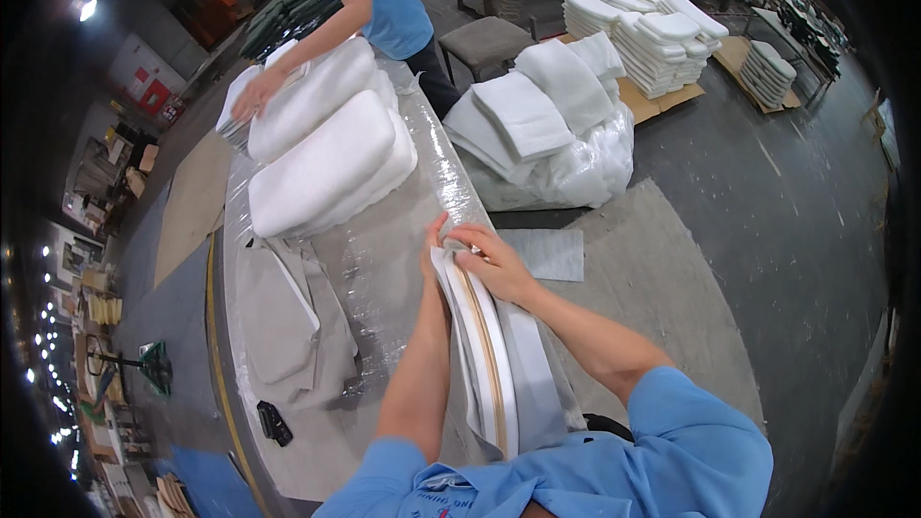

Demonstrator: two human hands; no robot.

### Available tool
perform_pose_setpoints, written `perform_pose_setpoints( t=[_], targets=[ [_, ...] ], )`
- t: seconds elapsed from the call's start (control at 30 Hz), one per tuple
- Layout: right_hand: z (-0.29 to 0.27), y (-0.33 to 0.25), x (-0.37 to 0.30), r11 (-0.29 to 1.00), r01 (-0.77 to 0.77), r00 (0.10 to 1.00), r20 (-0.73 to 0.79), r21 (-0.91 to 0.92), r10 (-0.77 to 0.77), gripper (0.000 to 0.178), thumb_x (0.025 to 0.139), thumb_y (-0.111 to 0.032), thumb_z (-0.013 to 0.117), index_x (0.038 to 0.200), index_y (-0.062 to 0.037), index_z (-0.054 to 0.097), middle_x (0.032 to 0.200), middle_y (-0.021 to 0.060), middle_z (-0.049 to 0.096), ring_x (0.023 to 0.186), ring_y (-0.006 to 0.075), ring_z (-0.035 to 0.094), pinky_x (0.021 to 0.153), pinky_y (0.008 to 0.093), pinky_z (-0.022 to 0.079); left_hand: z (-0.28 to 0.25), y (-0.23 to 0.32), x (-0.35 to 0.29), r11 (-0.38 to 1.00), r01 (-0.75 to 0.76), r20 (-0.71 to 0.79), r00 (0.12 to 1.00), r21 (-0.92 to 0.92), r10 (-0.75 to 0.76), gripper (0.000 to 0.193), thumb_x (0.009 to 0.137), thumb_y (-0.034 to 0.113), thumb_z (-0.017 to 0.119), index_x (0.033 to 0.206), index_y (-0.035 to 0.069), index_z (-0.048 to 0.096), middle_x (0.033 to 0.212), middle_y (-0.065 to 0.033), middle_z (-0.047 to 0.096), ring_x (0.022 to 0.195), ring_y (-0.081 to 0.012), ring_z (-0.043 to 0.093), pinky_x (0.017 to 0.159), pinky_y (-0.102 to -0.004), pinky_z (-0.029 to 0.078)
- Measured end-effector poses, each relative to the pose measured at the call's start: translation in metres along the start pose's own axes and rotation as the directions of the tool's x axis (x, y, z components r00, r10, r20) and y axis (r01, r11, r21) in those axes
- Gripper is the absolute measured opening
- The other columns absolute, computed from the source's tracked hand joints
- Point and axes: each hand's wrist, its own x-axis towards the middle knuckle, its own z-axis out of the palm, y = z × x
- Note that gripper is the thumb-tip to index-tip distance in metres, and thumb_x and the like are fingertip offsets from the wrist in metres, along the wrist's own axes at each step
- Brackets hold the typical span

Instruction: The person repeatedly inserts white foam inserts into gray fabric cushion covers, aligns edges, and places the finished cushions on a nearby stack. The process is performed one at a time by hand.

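A long pale grey padded fabric piece runs from my body toward the far side, with white layers and a tan strip along its length. Its kind is not clear; it looks like a cushion cover folded around padding. My right hand grips its far end, fingers curled over the top edge and thumb pressed in. On the other side of the same end my left hand presses against it, fingers pointing up and partly hidden. Left of my forearm, flat grey fabric pieces lie on the plastic-covered table.
White pads are piled at the table's far end, where a co-worker's hand touches them. A small black object lies near left. Beyond the table's right edge are a plastic bag with white pads, a stool and stacked pads.
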Motion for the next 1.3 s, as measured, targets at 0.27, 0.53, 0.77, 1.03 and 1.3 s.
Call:
perform_pose_setpoints(
  t=[0.27, 0.53, 0.77, 1.03, 1.3],
  targets=[
    [-0.018, -0.011, 0.042, 0.955, 0.101, 0.983, 0.176, -0.28, -0.053, 0.03, 0.09, -0.021, 0.076, 0.115, -0.0061, 0.077, 0.124, 0.0151, 0.065, 0.115, 0.0285, 0.062, 0.103, 0.0378, 0.048, 0.019, -0.003, 0.015, 0.987, -0.12, -0.124, 0.987, -0.107, 0.106, 0.073, 0.108, 0.061, 0.041, 0.148, -0.001, 0.049, 0.138, -0.0192, 0.059, 0.121, -0.0336, 0.061, 0.104, -0.0456, 0.051],
    [0.031, 0.006, 0.023, 0.957, 0.043, 0.999, -0.014, -0.286, -0.049, 0.013, 0.095, -0.021, 0.073, 0.098, -0.0084, 0.075, 0.123, 0.0107, 0.058, 0.122, 0.0287, 0.049, 0.108, 0.0401, 0.04, -0.008, 0.038, -0.001, 0.963, 0.128, -0.014, 0.992, 0.238, -0.129, 0.072, 0.105, 0.063, 0.046, 0.147, 0.006, 0.055, 0.139, -0.0247, 0.057, 0.121, -0.0287, 0.061, 0.103, -0.0407, 0.05],
    [0.034, 0.005, 0.003, 0.983, -0.018, 0.997, -0.075, -0.181, 0.004, 0.017, 0.098, -0.021, 0.07, 0.101, -0.0056, 0.075, 0.127, 0.0101, 0.049, 0.126, 0.0276, 0.044, 0.112, 0.0381, 0.036, 0.01, 0.045, -0.016, 0.856, -0.055, 0.112, 0.994, 0.515, -0.003, 0.071, 0.1, 0.056, 0.062, 0.154, 0.01, 0.05, 0.133, -0.0155, 0.061, 0.122, -0.0219, 0.059, 0.101, -0.0357, 0.05],
    [0.022, 0.001, 0.001, 0.976, 0.054, 0.999, 0.01, -0.209, -0.053, 0.022, 0.1, -0.025, 0.068, 0.105, -0.0054, 0.075, 0.12, 0.0094, 0.052, 0.119, 0.0251, 0.049, 0.104, 0.0381, 0.041, 0.013, 0.046, -0.034, 0.876, 0.026, -0.017, 1.0, 0.481, -0.02, 0.071, 0.103, 0.059, 0.056, 0.156, 0.013, 0.047, 0.133, -0.011, 0.06, 0.123, -0.0218, 0.058, 0.101, -0.0353, 0.05],
    [-0.003, 0.006, 0.104, 0.862, -0.44, 0.898, 0.14, 0.25, 0.418, 0.065, 0.108, -0.065, 0.033, 0.132, -0.0137, 0.066, 0.118, 0.0084, 0.06, 0.104, 0.018, 0.057, 0.087, 0.0375, 0.047, 0.002, 0.017, -0.035, 0.999, 0.019, -0.097, 0.995, -0.043, -0.023, 0.077, 0.101, 0.073, 0.044, 0.156, 0.019, 0.046, 0.145, -0.0065, 0.055, 0.122, -0.0219, 0.06, 0.102, -0.0393, 0.052]
  ],
)
